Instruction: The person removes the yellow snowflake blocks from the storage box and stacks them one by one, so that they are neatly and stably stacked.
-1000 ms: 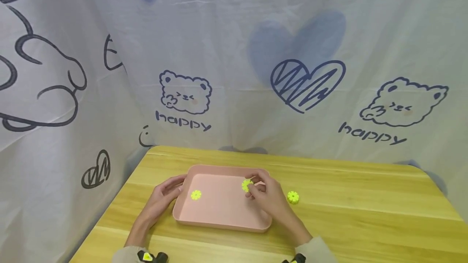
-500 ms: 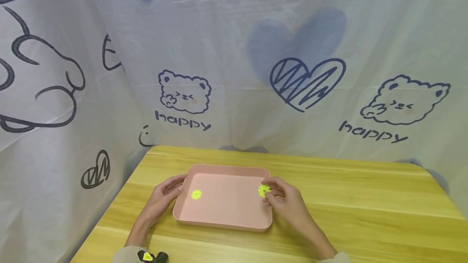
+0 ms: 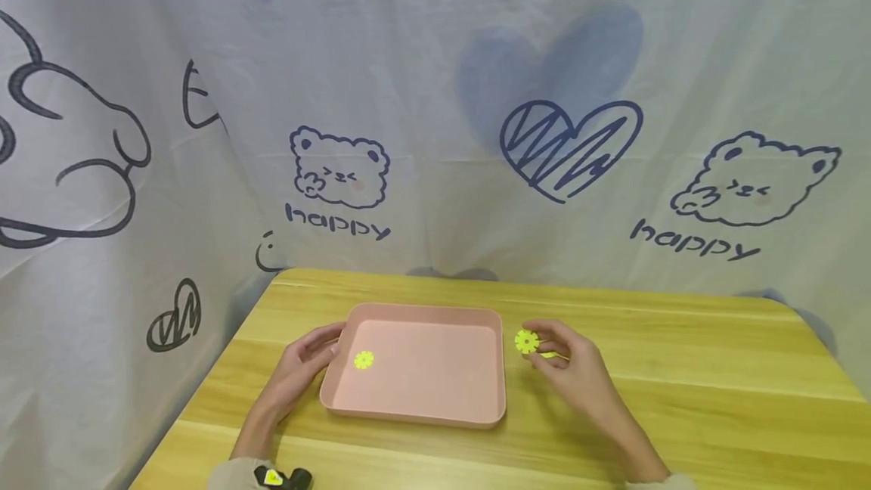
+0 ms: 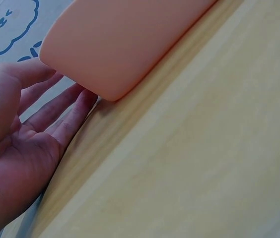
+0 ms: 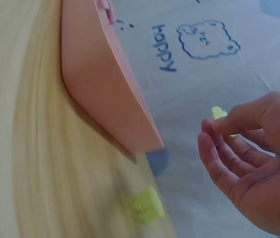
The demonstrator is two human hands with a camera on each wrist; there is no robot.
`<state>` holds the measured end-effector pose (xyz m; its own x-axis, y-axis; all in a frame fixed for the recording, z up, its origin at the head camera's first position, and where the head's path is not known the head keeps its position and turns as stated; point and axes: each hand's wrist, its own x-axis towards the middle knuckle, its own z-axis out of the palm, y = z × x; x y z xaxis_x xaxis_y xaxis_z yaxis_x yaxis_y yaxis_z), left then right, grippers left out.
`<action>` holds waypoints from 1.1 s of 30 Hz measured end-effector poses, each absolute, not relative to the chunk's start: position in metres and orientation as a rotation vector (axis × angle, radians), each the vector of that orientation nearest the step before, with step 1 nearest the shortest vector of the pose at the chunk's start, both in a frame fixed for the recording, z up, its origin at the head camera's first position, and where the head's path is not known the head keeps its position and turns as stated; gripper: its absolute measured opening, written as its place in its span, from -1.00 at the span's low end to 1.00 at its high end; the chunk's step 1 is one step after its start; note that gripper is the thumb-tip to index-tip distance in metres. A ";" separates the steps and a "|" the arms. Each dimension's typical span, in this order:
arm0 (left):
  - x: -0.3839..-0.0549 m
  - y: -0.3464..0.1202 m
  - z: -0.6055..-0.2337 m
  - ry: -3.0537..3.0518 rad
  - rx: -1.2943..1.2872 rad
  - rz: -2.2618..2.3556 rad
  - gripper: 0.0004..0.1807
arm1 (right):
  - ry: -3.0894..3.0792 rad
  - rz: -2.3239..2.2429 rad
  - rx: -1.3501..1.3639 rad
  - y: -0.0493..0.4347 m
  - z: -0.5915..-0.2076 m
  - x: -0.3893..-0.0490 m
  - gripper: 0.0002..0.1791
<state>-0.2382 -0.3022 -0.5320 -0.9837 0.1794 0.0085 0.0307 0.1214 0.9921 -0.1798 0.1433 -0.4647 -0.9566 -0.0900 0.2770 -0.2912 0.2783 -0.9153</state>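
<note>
A pink rectangular tray point(image 3: 429, 373) stands on the wooden table. On its floor, near the left end, lies a yellow notched plastic disc point(image 3: 359, 361). My left hand point(image 3: 292, 375) rests against the tray's left end, fingers fairly straight and touching the outer wall. Just beyond the right rim, my right hand point(image 3: 578, 373) pinches another yellow notched disc point(image 3: 520, 340) between thumb and fingertips, raised above the table. Behind the right fingers is a short yellow stack point(image 5: 148, 205), mostly hidden in the head view but plain in the right wrist view.
The wooden table point(image 3: 714, 384) extends to the right and in front of the tray. A white printed cloth point(image 3: 422, 82) hangs behind the table and along its left side.
My right hand has moved right, from over the tray to outside its right rim, carrying the disc. It now covers most of the yellow stack. The left hand stays at the tray.
</note>
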 end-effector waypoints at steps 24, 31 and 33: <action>-0.237 -0.302 -0.530 2.281 0.225 1.994 -0.42 | -2.441 1.499 0.334 0.186 -0.481 -0.191 -0.57; -0.237 -0.301 -0.530 2.276 0.245 2.001 -0.43 | -2.445 1.489 0.346 0.195 -0.492 -0.194 -0.58; -0.236 -0.300 -0.530 2.276 0.253 1.999 -0.43 | -2.452 1.504 0.336 0.196 -0.495 -0.195 -0.59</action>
